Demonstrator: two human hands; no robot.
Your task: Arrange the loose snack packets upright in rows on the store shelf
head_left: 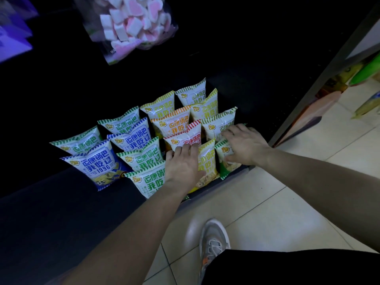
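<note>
Several white snack packets with striped tops stand upright in rows on a dark low shelf (61, 202). My left hand (183, 165) rests with spread fingers against the red-striped packet (185, 136) and over the yellow packet (207, 163) in the front row. My right hand (244, 145) lies on the green packet (225, 157) at the right end, thumb pressed on its front, fingers over the packet behind (218, 124). Blue-striped packets (96, 163) stand at the left.
A clear bag of pink and white marshmallows (131, 23) hangs above the rows. A dark shelf upright (320, 87) rises at the right, with more goods beyond it. Pale floor tiles (267, 202) and my grey shoe (213, 241) lie below the shelf edge.
</note>
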